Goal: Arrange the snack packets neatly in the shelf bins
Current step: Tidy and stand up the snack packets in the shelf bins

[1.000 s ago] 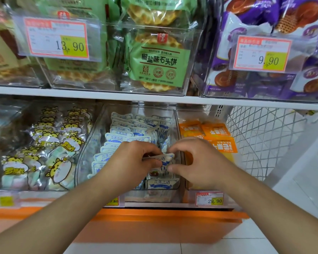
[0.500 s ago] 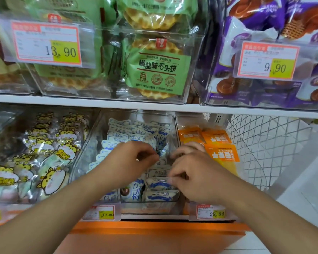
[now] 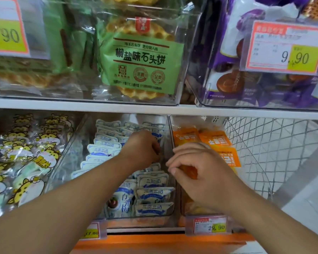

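Small blue-and-white snack packets (image 3: pixel 154 194) stand in rows in the middle clear bin (image 3: pixel 167 129) on the lower shelf. My left hand (image 3: pixel 141 149) reaches deep into this bin on its right side, with curled fingers hidden among the packets. To the right, a narrower clear bin holds orange packets (image 3: pixel 215 139). My right hand (image 3: pixel 200 171) hovers over the divider between the two bins, thumb and fingers closed around the top of an orange packet (image 3: pixel 190 172) near the front.
Yellow cartoon-printed packets (image 3: pixel 26 162) fill the bin on the left. A white wire basket (image 3: pixel 283 153) stands at the right. The upper shelf (image 3: pixel 99 105) carries green waffle packets (image 3: pixel 141 61) and purple packets (image 3: pixel 246 88). Price tags (image 3: pixel 209 225) hang at the front.
My right hand has left the blue-and-white packets and moved right onto the orange packets. My left hand has pushed further back into the middle bin. The camera has moved closer.
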{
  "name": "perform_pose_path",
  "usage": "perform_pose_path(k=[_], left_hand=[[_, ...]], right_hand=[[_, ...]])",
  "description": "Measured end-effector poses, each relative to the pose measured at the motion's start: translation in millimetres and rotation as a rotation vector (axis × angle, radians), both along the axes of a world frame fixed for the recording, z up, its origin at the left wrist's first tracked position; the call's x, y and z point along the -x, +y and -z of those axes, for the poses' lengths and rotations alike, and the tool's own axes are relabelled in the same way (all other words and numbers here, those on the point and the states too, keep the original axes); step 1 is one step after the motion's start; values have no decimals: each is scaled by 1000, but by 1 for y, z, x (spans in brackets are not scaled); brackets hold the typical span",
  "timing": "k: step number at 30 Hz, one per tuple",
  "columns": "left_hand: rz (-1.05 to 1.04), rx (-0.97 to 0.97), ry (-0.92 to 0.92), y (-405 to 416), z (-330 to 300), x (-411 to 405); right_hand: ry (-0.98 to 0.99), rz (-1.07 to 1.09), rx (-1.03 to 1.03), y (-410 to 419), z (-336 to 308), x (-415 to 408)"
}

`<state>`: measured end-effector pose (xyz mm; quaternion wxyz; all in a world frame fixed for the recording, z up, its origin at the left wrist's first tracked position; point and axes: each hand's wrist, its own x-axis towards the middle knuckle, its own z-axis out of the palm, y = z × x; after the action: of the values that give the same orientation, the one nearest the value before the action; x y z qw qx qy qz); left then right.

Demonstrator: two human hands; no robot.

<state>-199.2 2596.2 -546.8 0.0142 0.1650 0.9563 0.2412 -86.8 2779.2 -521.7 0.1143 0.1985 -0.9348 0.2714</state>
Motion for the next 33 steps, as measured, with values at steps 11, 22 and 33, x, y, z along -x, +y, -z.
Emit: perform_pose_path(k=[11,22,33], left_hand=[[-237,-518,115,-36,-19,-38],[-236,-606,-12,-83,-67,-138],[-110,-958,-483,-91,-72,-142]], right_hand=[[-116,177,133,-13,-15,-13],[-95,76,291,-49,-33,-33],[-172,-90,226,-44,-48,-50]])
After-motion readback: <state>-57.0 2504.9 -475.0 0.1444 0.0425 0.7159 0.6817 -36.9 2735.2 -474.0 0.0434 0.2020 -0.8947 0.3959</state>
